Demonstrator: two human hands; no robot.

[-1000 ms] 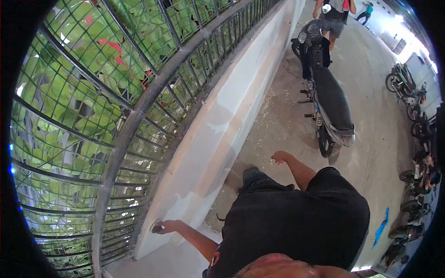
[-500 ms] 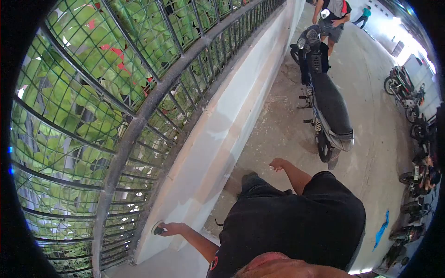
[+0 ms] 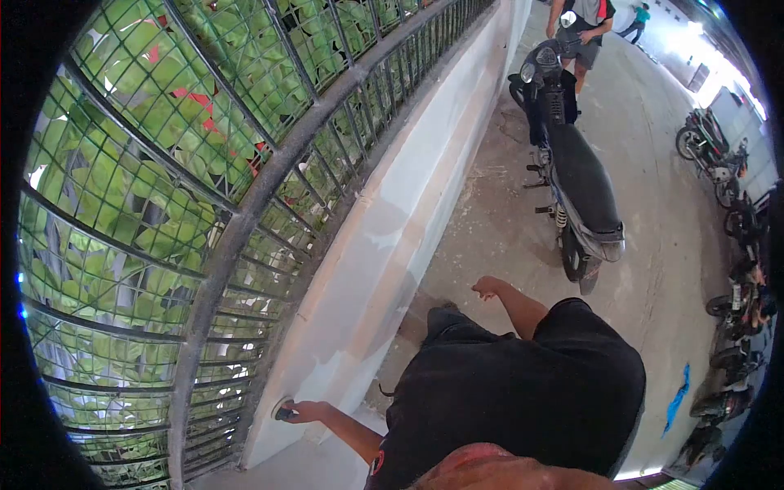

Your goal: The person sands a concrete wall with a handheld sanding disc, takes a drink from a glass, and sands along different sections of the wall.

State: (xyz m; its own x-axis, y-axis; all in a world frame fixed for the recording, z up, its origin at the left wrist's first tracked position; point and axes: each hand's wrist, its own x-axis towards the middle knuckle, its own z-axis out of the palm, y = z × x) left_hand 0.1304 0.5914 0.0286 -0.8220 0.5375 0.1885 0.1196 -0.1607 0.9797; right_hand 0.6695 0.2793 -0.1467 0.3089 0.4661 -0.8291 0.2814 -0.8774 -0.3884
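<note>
My left hand [image 3: 305, 412] is closed on a small round dark object [image 3: 284, 411] with a pale rim, held against the top of the low white wall [image 3: 359, 278] beside the metal railing. What the object is cannot be made out. My right hand [image 3: 487, 287] hangs in front of my body above the concrete floor, with its fingers apart and nothing visible in them. A parked black motorcycle [image 3: 581, 175] is the nearest large thing ahead of it.
Black railing [image 3: 237, 233] with green mesh runs along the left, leaves behind it. A person [image 3: 586, 33] stands beyond the motorcycle, and another person [image 3: 640, 23] is farther back. More motorcycles [image 3: 710, 147] line the right side. A blue strip [image 3: 676, 400] lies on the floor.
The view has shifted slightly. My left hand and the round object have moved a little along the wall top. My right hand looks nearly unchanged.
</note>
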